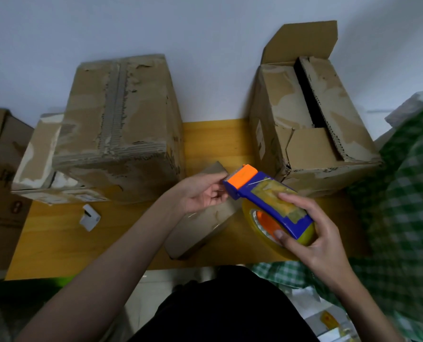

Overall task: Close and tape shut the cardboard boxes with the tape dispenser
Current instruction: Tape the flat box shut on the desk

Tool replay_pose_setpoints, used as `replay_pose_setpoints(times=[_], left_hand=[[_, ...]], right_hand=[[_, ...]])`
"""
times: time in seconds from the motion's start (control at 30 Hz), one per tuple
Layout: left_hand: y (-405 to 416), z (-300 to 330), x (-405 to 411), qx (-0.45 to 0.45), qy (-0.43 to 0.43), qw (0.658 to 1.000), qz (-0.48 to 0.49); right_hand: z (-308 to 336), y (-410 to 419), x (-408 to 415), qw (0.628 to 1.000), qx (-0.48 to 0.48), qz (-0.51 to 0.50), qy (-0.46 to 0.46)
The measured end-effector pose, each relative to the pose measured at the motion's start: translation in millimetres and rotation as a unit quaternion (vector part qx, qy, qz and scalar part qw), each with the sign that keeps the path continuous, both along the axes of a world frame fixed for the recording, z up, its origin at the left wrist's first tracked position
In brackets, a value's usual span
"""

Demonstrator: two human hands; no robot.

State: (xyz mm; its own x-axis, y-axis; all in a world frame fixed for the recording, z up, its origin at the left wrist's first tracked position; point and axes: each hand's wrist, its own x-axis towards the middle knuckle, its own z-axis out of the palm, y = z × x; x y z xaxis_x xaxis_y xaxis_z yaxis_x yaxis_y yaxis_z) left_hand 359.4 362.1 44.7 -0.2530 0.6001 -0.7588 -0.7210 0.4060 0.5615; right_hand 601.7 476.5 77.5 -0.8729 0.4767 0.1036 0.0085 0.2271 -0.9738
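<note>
Right hand is gripping the tape dispenser around its roll end, thumb pressing on the side of the roll, fingers curling over the blue body; grip is closed on the dispenser. The dispenser is being held above the front edge of the bench, orange cutter end pointing away and to the left.

Left hand is meeting that cutter end, fingertips pinching at the serrated blade; whether there's loose tape between them, can't tell. Grip is narrow, fingers curled at the dispenser head.

Directly under both hands a small cardboard box is lying flat on the bench, flaps closed, shiny tape showing on top. To its left a small white object is sitting on the bench.

Further back, left: a large closed box, worn seam running down its top, sitting beside a lower box. Further back, right: an open box, rear flap standing up, dark gap showing between the top flaps.

Green checked fabric is filling the right edge.
</note>
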Motion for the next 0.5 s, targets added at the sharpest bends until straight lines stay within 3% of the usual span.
replay_pose_setpoints(times=[0.27,0.5], left_hand=[[4,6,-3,-0.036,0.081,0.993,-0.076],[20,3,-16,-0.044,0.254,0.948,-0.187]], right_hand=[[-4,1,5,1.0,0.026,0.015,-0.004],[-6,3,4,0.999,0.019,0.033,-0.029]])
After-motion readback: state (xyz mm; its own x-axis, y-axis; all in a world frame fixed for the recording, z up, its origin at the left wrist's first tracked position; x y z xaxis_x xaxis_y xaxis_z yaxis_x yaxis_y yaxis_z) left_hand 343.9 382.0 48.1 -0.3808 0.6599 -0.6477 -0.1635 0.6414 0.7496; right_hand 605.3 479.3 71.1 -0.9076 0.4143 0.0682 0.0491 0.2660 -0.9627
